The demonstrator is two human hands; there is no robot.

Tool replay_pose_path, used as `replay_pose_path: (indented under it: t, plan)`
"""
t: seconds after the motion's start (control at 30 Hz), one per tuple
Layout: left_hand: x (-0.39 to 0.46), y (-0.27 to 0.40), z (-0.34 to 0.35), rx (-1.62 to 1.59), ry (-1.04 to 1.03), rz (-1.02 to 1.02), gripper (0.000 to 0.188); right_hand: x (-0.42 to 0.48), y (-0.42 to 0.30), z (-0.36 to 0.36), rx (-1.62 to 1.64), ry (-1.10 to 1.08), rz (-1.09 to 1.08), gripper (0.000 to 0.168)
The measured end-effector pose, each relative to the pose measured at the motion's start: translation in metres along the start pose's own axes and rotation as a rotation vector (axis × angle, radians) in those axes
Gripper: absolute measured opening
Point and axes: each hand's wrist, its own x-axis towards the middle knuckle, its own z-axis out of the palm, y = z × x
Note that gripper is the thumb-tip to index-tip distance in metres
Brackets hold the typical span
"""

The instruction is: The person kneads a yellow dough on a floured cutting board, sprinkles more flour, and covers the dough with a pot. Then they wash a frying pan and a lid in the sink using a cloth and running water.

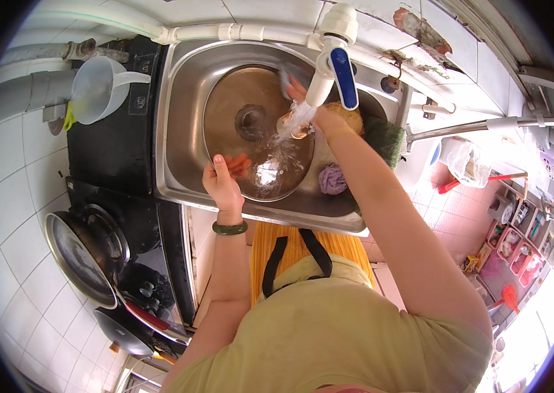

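Observation:
My right hand point(323, 118) reaches under the white plastic tap point(326, 73) with a blue lever, and running water covers part of it. A blurred pale thing point(285, 83) shows by its fingertips; whether it is held is unclear. A large round metal vessel point(228, 113) with water in it stands in the stainless steel sink point(183, 123). At its near left rim is my left hand point(225, 184), thumb raised and fingers reaching inside over or into the water; its grip on the rim cannot be made out. A green bangle circles the left wrist.
A purple scrubber or cloth point(332, 179), a yellowish sponge-like thing point(346, 118) and a dark green cloth point(386, 142) lie at the sink's right. To the left are a translucent dipper point(97, 91), a black stove top point(105, 147) and a frying pan point(78, 260).

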Motion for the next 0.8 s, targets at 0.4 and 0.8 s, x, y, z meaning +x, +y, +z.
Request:
replay_pose_path:
  t: [0.4,0.8]
  plan:
    - [0.018,-0.002,0.005,0.134,0.103,0.147,0.055,-0.159,-0.051,0.143,-0.776,0.164,-0.654,0.063]
    - [0.026,0.002,0.01,-0.185,0.023,0.015,0.059,-0.117,-0.072,0.142,-0.873,-0.012,-0.881,0.052]
